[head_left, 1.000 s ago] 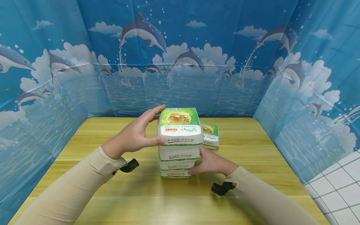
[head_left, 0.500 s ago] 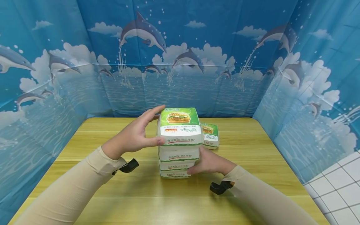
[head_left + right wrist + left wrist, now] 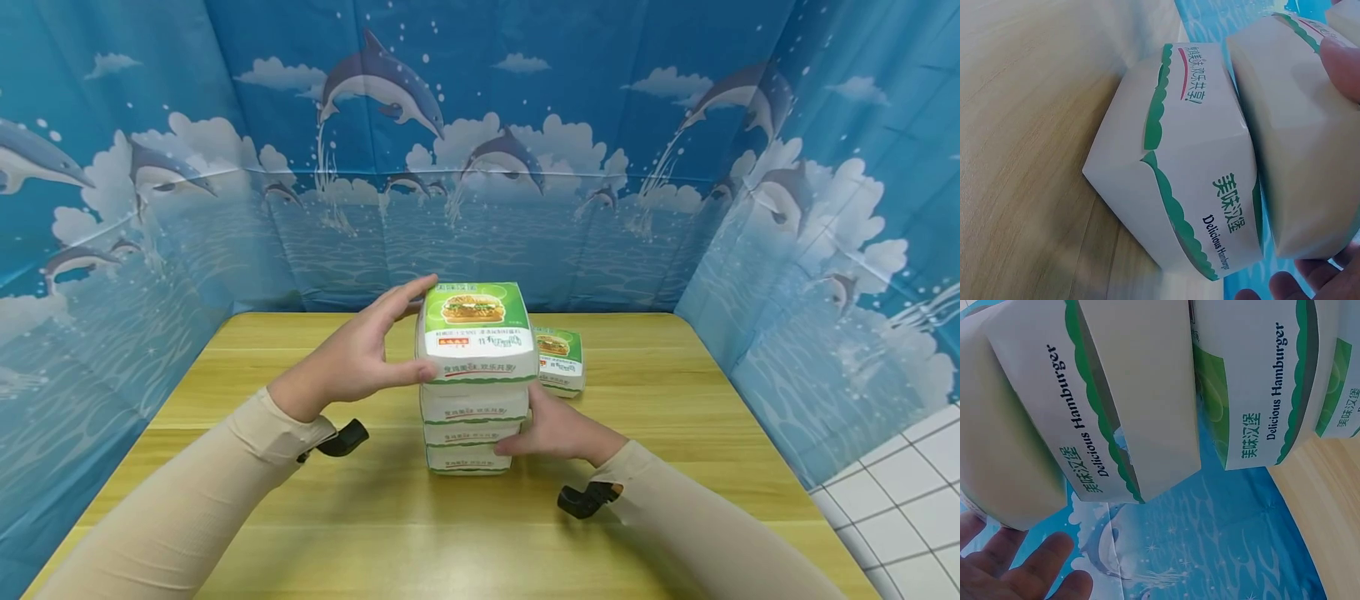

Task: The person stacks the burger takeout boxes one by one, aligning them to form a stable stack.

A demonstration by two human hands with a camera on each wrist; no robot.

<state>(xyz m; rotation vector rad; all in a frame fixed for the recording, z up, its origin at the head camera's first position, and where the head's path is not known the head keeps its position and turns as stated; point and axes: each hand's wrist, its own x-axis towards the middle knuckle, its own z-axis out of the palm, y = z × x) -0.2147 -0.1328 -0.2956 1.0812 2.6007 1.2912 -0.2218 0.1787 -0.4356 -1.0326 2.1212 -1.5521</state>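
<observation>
In the head view, several white and green paper burger boxes stand stacked at the table's middle. My left hand (image 3: 352, 358) grips the top burger box (image 3: 480, 333) at its left side, thumb at the front corner and fingers toward the back. Lower down, my right hand (image 3: 558, 429) holds the second box from the bottom (image 3: 461, 435) from the right. Its thumb lies on that box's front in the right wrist view. The bottom box (image 3: 1204, 131) rests on the table, with a narrow wedge of gap above it. Printed box sides (image 3: 1250, 381) fill the left wrist view.
Another burger box (image 3: 561, 362) sits on the wooden table (image 3: 637, 358) behind the stack, to its right and partly covered by it. Dolphin-print curtains (image 3: 480, 217) enclose the back and sides. White tiles (image 3: 892, 492) show at the lower right.
The boxes above the bottom one have risen slightly and shifted a little left, with both hands moving along. My right thumb has gone up from the bottom box's level to the box above.
</observation>
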